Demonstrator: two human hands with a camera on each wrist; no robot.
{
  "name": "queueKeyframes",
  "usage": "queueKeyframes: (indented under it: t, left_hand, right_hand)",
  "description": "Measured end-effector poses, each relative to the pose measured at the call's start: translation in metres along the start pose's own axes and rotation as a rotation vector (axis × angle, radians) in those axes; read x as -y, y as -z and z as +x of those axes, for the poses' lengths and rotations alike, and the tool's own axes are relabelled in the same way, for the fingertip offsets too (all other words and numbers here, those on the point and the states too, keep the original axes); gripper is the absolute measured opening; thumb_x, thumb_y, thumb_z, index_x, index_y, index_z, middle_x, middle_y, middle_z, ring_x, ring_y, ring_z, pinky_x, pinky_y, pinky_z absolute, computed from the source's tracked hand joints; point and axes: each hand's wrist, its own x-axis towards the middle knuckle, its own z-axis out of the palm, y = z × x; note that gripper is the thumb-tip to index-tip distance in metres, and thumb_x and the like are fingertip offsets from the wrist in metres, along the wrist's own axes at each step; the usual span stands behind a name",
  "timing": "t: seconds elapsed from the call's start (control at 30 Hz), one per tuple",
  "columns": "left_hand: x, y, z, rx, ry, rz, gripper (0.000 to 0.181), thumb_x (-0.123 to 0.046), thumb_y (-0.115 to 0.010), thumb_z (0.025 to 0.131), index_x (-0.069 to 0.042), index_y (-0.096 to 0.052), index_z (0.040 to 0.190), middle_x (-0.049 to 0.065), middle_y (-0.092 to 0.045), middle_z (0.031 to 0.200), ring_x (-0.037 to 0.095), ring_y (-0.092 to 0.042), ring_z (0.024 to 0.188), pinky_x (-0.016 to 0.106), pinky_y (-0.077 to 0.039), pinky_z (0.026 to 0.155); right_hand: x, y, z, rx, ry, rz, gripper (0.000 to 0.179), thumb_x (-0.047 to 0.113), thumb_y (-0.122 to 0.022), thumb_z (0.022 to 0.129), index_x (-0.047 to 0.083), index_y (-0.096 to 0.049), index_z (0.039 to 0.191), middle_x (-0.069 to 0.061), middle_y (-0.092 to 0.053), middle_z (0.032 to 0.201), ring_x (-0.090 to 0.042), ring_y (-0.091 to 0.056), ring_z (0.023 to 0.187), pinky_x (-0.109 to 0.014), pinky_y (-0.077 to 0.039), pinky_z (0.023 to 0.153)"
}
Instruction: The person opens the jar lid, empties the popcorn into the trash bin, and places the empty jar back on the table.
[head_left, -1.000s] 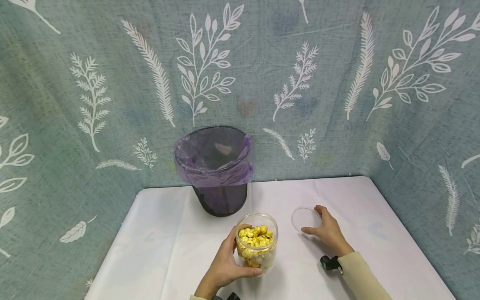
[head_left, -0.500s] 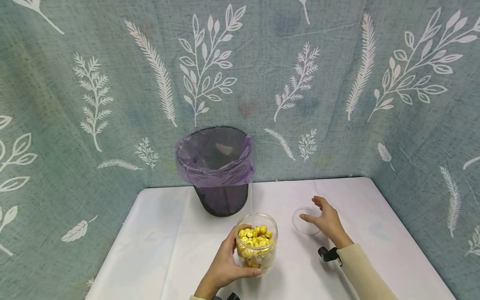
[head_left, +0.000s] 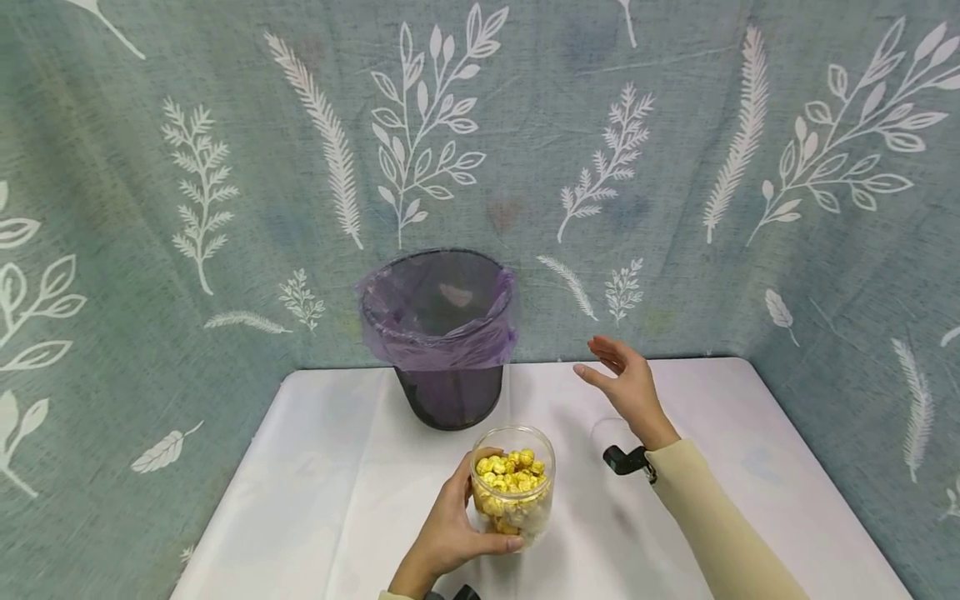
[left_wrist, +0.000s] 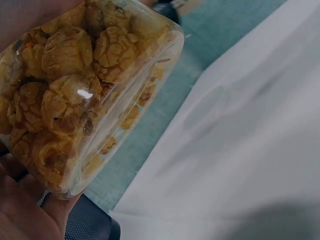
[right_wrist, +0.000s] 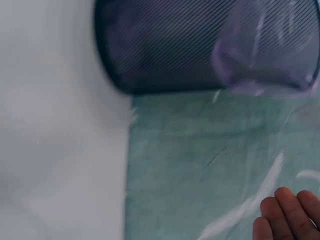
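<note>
My left hand (head_left: 450,523) grips a clear plastic jar (head_left: 517,439) from its left side, thumb across the front. Yellow caramel popcorn (head_left: 512,479) fills much of the uncovered jar. In the left wrist view the popcorn (left_wrist: 70,95) presses against the clear wall near the jar's base. My right hand (head_left: 630,392) is raised over the table's far right, fingers extended and thumb apart, holding nothing. A round clear lid (head_left: 602,429) lies on the table below it, partly hidden by the wrist. In the right wrist view only the fingertips (right_wrist: 284,212) show.
A black mesh trash bin (head_left: 450,396) lined with a purple plastic bag (head_left: 450,354) stands behind the jar, at the table's back edge. White cloth covers the table (head_left: 315,483). A green leaf-patterned curtain (head_left: 510,167) encloses the back and sides.
My right hand has let go of the clear lid, leaving it on the table, and has risen up and slightly left. The left hand and jar stay in place.
</note>
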Motion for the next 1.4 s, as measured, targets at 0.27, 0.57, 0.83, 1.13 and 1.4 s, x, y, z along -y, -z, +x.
queueKeyframes:
  t: [0.27,0.57,0.83,1.13,1.4]
  left_hand:
    - [0.001,0.005,-0.005,0.002,-0.021,-0.003,0.1,-0.016,-0.1,0.068,-0.01,-0.045,0.152,-0.001,-0.056,0.151,0.024,-0.05,0.142,0.043,-0.033,0.121]
    - [-0.004,0.016,-0.009,-0.023,-0.023,0.002,0.1,-0.018,-0.101,0.067,-0.017,-0.046,0.152,0.002,-0.054,0.153,0.023,-0.049,0.143,0.045,-0.031,0.121]
    - [-0.007,0.031,-0.018,-0.056,-0.116,0.024,0.1,-0.016,-0.101,0.067,-0.007,-0.046,0.151,0.002,-0.056,0.151,0.027,-0.052,0.14,0.035,-0.036,0.119]
    - [-0.014,0.048,-0.031,-0.107,-0.087,0.025,0.103,-0.016,-0.1,0.068,-0.011,-0.044,0.155,0.002,-0.055,0.152,0.027,-0.05,0.141,0.033,-0.037,0.119]
    - [-0.022,0.08,-0.037,-0.161,-0.101,0.064,0.102,-0.013,-0.099,0.069,-0.017,-0.045,0.155,0.001,-0.052,0.154,0.026,-0.046,0.145,0.03,-0.033,0.12]
  right_hand:
    - [0.045,-0.028,0.025,0.06,0.115,0.162,0.065,0.016,-0.077,0.098,0.002,-0.048,0.154,-0.018,-0.052,0.153,-0.035,-0.046,0.144,-0.041,-0.036,0.121]
    - [0.08,-0.062,0.054,0.069,0.181,0.299,0.059,0.009,-0.076,0.098,-0.002,-0.05,0.15,-0.021,-0.055,0.149,-0.036,-0.049,0.141,-0.043,-0.036,0.121]
    - [0.093,-0.087,0.075,0.042,0.169,0.317,0.06,0.011,-0.076,0.098,-0.007,-0.05,0.149,-0.024,-0.056,0.147,-0.04,-0.05,0.14,-0.039,-0.041,0.117]
    - [0.088,-0.097,0.077,-0.004,0.152,0.292,0.058,0.012,-0.079,0.096,-0.002,-0.055,0.147,-0.019,-0.06,0.143,-0.036,-0.057,0.129,-0.039,-0.051,0.104]
    - [0.084,-0.105,0.078,-0.023,0.215,0.268,0.059,0.011,-0.08,0.094,-0.005,-0.054,0.145,-0.021,-0.059,0.142,-0.038,-0.056,0.127,-0.043,-0.046,0.111]
